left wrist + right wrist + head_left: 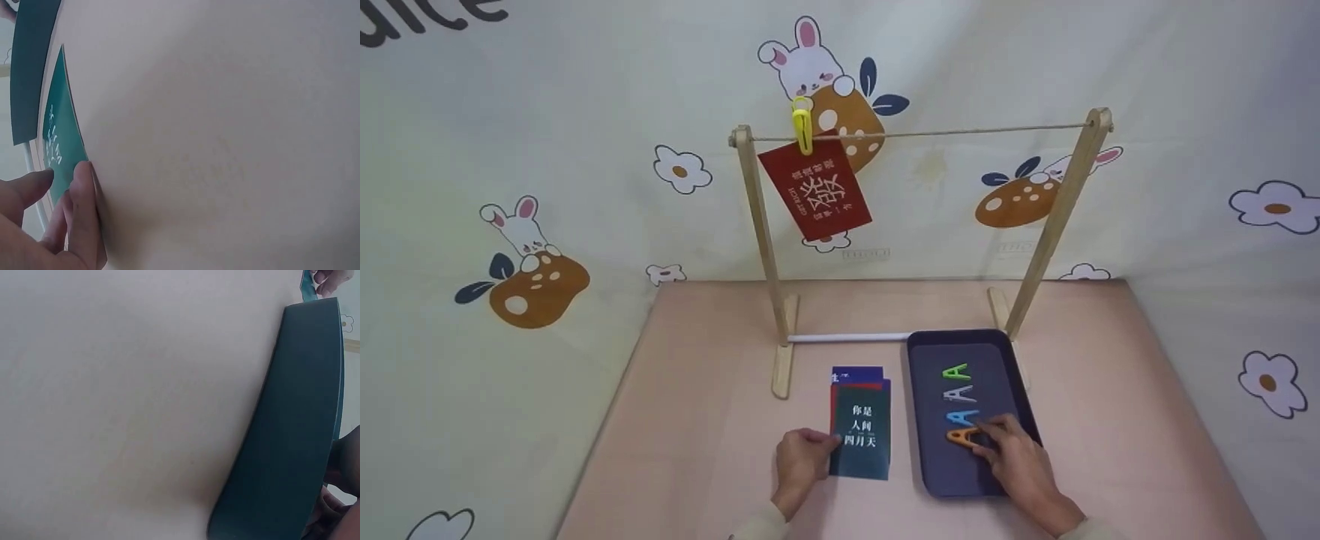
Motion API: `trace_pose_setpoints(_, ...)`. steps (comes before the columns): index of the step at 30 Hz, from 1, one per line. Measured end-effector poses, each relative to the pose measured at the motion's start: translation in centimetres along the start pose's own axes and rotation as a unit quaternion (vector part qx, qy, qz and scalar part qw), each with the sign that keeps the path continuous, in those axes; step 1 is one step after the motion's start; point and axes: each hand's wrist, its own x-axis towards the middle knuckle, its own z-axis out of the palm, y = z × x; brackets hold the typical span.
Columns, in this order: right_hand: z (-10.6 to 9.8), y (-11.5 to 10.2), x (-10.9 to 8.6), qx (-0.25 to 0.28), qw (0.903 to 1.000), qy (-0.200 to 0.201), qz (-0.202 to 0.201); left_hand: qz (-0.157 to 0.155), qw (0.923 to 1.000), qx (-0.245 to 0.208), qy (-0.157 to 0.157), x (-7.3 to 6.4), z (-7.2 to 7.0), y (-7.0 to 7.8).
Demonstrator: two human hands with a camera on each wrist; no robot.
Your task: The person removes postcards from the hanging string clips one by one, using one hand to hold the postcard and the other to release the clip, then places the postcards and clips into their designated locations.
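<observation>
My left hand (804,461) pinches the left edge of a dark green card (864,450) with white characters, the top one of a small stack. The left wrist view shows the thumb above this green card (64,140) and a fingertip at its edge. Over the dark tray (930,469), my right hand (1021,459) pinches an orange clothespin (960,437) between thumb and fingers. Just beyond it lie a blue clothespin (960,418), a grey one and a green clothespin (955,371) in a column. The tray wall (281,427) hides most of the right fingers in the right wrist view.
A wooden frame (765,247) with a string (960,133) stands behind the cards and tray. From the string hangs a red card (817,187), tilted, under a yellow clothespin (802,127). A white bar (847,337) joins the frame's feet. Printed cloth walls surround the pink table.
</observation>
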Motion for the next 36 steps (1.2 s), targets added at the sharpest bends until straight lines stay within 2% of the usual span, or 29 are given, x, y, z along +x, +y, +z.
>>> trace_pose_setpoints(4,0.0,0.1,-0.1,-0.002,1.0000,-0.001,-0.003,-0.009,0.9998,0.006,-0.019,0.2,-0.8,0.0)
trace_pose_setpoints(9,-0.5,-0.1,0.2,0.001,0.9995,0.020,-0.026,-0.004,0.9976,0.010,-0.068,0.4,-2.1,0.0)
trace_pose_setpoints(14,-1.6,-0.9,1.7,0.003,0.9954,0.064,-0.071,0.005,0.9934,0.013,-0.113,0.7,-3.2,0.9)
trace_pose_setpoints(17,-2.7,-1.4,3.0,-0.004,0.9855,0.110,-0.130,0.022,0.9920,0.027,-0.122,1.0,-3.7,1.7)
trace_pose_setpoints(19,-3.6,-1.8,4.0,-0.021,0.9713,0.145,-0.188,0.040,0.9912,0.031,-0.122,1.1,-4.0,2.5)
trace_pose_setpoints(20,-4.2,-2.0,4.6,-0.031,0.9611,0.162,-0.221,0.048,0.9908,0.032,-0.123,1.2,-4.2,2.8)
trace_pose_setpoints(23,-6.1,-2.5,6.3,-0.073,0.9241,0.202,-0.316,0.075,0.9893,0.024,-0.123,1.4,-4.6,4.0)
trace_pose_setpoints(25,-7.5,-3.0,7.3,-0.096,0.9013,0.216,-0.363,0.090,0.9880,0.013,-0.125,1.5,-5.0,4.9)
trace_pose_setpoints(27,-9.0,-3.7,8.2,-0.119,0.8831,0.223,-0.395,0.110,0.9861,-0.002,-0.124,1.6,-5.4,5.8)
trace_pose_setpoints(29,-10.5,-4.5,9.2,-0.139,0.8697,0.224,-0.417,0.133,0.9831,-0.012,-0.125,1.7,-5.9,6.8)
trace_pose_setpoints(33,-13.4,-6.4,11.3,-0.188,0.8431,0.207,-0.459,0.176,0.9756,-0.024,-0.130,1.9,-7.1,9.0)
trace_pose_setpoints(36,-15.2,-7.6,12.9,-0.232,0.8179,0.193,-0.490,0.198,0.9690,-0.045,-0.141,1.9,-8.0,10.7)
